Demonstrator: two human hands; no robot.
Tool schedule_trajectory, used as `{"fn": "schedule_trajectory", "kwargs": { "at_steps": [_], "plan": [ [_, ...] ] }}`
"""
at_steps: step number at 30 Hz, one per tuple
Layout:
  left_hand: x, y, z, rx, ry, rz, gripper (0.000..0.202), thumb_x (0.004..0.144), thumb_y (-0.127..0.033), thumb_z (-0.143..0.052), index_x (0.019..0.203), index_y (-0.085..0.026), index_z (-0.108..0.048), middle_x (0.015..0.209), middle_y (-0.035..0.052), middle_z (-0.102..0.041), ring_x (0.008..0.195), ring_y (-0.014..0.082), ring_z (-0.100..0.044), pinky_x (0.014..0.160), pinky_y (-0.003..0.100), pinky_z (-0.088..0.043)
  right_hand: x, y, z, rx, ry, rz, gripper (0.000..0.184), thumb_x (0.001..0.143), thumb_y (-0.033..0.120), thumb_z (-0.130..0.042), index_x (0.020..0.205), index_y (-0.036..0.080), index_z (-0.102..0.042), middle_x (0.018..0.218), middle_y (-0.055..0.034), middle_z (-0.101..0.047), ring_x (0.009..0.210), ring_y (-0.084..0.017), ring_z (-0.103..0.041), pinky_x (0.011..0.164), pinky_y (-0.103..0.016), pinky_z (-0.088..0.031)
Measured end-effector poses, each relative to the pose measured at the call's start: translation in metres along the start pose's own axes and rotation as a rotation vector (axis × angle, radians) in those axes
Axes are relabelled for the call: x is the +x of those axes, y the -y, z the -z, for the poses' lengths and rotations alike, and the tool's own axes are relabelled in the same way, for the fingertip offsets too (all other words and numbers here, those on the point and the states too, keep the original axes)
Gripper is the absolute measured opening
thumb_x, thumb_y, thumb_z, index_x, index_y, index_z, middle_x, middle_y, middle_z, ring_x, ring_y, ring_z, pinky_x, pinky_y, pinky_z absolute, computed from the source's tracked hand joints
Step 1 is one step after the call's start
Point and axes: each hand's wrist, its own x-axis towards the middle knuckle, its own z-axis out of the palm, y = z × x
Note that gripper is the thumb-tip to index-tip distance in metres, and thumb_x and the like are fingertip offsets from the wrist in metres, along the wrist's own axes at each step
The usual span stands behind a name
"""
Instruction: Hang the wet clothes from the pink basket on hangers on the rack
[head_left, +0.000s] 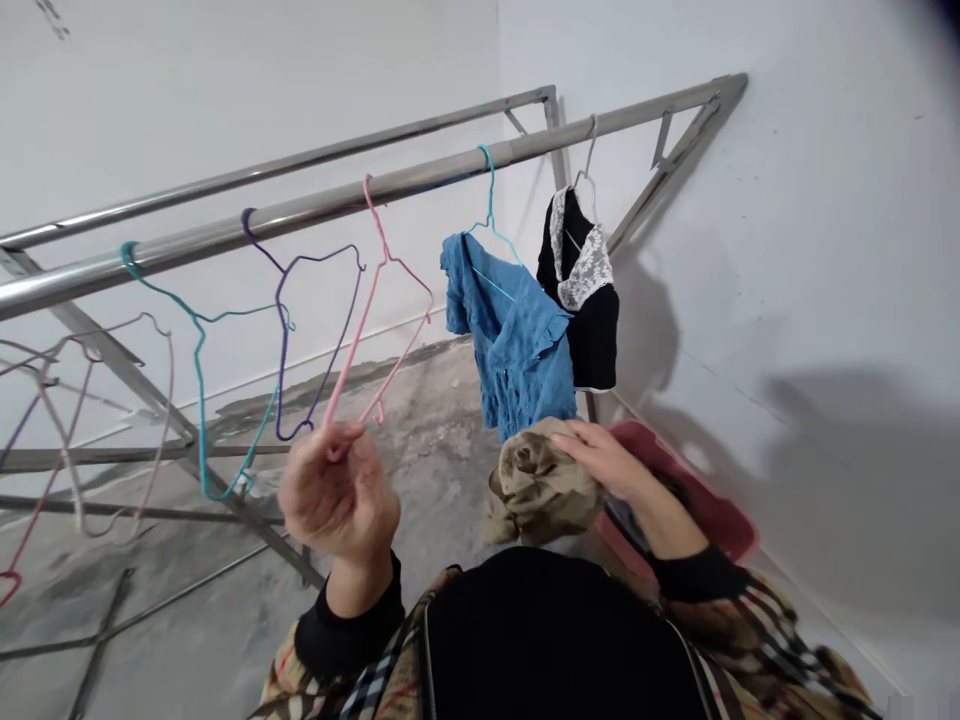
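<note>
Two grips are seen; by the left grip, with fingers curled in, a low corner of the pink hanger is pinched, likely to stop it swinging; by the right grip, partly closed, the bunched tan cloth is held, likely so none is dropped; the hanger's weight is taken by the steel bar; farther right, the blue top and black top are hung there too; the red tub is set low by the wall.
</note>
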Motion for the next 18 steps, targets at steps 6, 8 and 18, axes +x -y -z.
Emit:
{"fn": "schedule_trajectory", "kwargs": {
  "at_steps": [6, 8, 18],
  "plan": [
    [-0.04, 0.027, -0.004, 0.102, 0.257, -0.007, 0.02, 0.082, -0.019, -0.066, 0.101, -0.02, -0.065, 0.085, 0.0023, -0.058, 0.07, 0.0112, -0.054, 0.064, 0.026, -0.048, -0.067, 0.021, 0.085, 0.032, -0.374, -0.004, 0.033, 0.075, 0.049, -0.072, 0.094, 0.022, -0.074, 0.086, -0.0063, -0.074, 0.074, -0.021, -0.068, 0.066, -0.032, -0.054],
    [-0.049, 0.033, -0.009, 0.103, 0.329, -0.036, 0.024, 0.08, -0.017, -0.067, 0.104, -0.021, -0.066, 0.085, 0.0023, -0.057, 0.07, 0.0114, -0.053, 0.063, 0.026, -0.048, -0.084, 0.033, 0.102, 0.004, -0.582, 0.054, 0.029, 0.071, 0.047, -0.075, 0.088, 0.024, -0.075, 0.079, -0.0061, -0.073, 0.066, -0.02, -0.066, 0.059, -0.032, -0.052],
    [-0.064, 0.031, -0.042, 0.049, 0.428, -0.041, 0.024, 0.08, -0.014, -0.067, 0.102, -0.023, -0.069, 0.073, -0.001, -0.056, 0.065, 0.011, -0.051, 0.062, 0.024, -0.045, -0.127, 0.081, 0.129, -0.116, -1.115, 0.57, 0.016, 0.072, 0.038, -0.076, 0.08, 0.024, -0.076, 0.073, -0.0059, -0.065, 0.057, -0.015, -0.054, 0.057, -0.035, -0.044]
  ]
}}
